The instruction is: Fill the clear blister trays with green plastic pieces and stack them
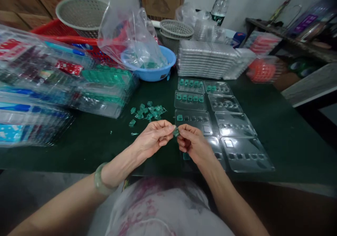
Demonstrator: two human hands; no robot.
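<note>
Between the fingertips of both hands is a small green piece. My left hand pinches it from the left, and my right hand pinches it from the right. Just beyond my left hand, a loose pile of green pieces lies on the dark green table. Clear plastic trays stand in two columns to the right. Green pieces sit in slots of the upper trays, and one is in the left slot of the tray behind my right hand, which partly covers the trays beneath it.
Stacked clear packages cover the left side. A blue basin with a plastic bag stands at the back, beside stacked clear trays. Behind are a red basket, colanders and a bottle. A shelf is at right.
</note>
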